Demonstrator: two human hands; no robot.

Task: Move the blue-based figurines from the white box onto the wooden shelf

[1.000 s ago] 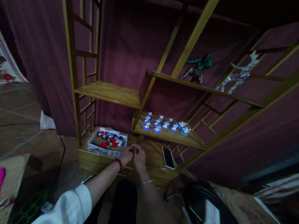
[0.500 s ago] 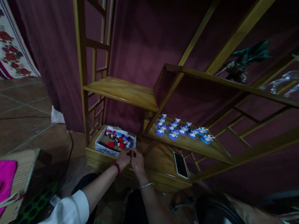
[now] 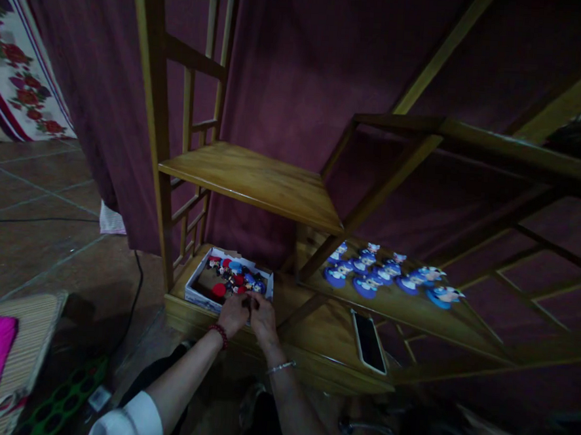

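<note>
My left hand (image 3: pixel 234 314) and my right hand (image 3: pixel 263 315) meet at the front right corner of a shallow white box (image 3: pixel 199 297). Their fingers are closed together around a small dark thing (image 3: pixel 250 302), mostly hidden, whose kind I cannot make out. Inside the box lie several small figurines (image 3: pixel 235 273) with red, blue and black parts. Up on the shelf to the right stand several blue-and-purple figurines (image 3: pixel 365 284) on round bases, grouped in loose rows. A beaded red bracelet circles my left wrist, and a silver one my right.
A phone (image 3: pixel 369 342) lies on the low wooden ledge right of my hands. Above the box juts a wooden shelf (image 3: pixel 253 182). On the left are a woven-topped stool (image 3: pixel 43 320) with pink cloth and a black cable (image 3: pixel 138 293) on the tiled floor.
The view has shifted, so the shelf and its figurines appear larger and farther right. My hands stay together by the box's corner, fingers still closed on the small dark thing.
</note>
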